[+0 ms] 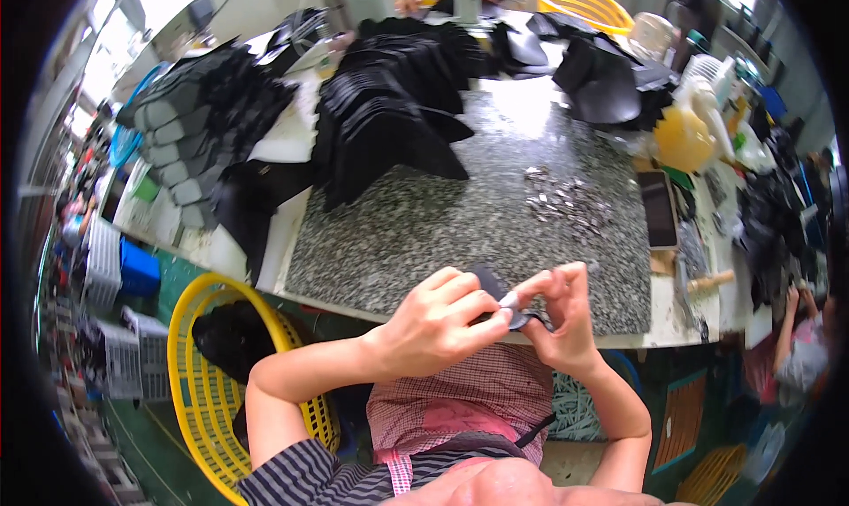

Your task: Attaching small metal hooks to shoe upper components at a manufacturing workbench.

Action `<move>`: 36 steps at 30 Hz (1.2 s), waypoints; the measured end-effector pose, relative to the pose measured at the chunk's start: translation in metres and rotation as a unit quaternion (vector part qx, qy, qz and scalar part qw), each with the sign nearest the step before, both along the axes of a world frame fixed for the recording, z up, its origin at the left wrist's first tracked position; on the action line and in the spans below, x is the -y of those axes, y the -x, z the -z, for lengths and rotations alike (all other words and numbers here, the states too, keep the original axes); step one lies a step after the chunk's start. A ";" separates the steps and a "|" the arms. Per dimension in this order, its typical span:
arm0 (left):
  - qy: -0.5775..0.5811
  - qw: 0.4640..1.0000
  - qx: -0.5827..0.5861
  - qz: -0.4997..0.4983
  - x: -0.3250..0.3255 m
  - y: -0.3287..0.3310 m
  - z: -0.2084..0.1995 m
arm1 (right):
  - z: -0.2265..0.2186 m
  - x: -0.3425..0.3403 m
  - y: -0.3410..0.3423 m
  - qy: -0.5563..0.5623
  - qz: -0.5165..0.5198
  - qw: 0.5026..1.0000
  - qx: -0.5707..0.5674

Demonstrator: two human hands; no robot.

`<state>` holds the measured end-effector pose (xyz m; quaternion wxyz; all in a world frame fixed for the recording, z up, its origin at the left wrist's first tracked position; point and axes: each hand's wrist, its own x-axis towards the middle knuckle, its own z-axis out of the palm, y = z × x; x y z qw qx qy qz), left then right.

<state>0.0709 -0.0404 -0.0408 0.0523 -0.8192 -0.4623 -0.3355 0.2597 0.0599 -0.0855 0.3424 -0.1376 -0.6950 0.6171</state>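
My left hand (447,325) is closed on a small black piece (489,283), which looks like leather and sticks up past its fingers. Close against it, my right hand (563,320) bends its thumb and forefinger toward the same piece, pinching its dark, shiny end (523,318) at the fingertips. The other fingers of the right hand point upward. Both hands are just above the near edge of a speckled grey stone slab (416,241). Small metal bits (566,201) lie scattered on the slab beyond the right hand.
Black cut pieces (389,108) lie in overlapping rows at the slab's far left. More black pieces (601,81) are heaped at the far right. A phone-like dark slab (657,210) and a wooden-handled tool (707,282) lie rightward. A yellow basket (181,373) stands at my left.
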 end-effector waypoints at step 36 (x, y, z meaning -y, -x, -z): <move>0.074 0.919 -0.162 -0.352 0.042 0.146 -0.011 | 0.047 -0.095 -0.045 0.277 0.155 0.932 -0.177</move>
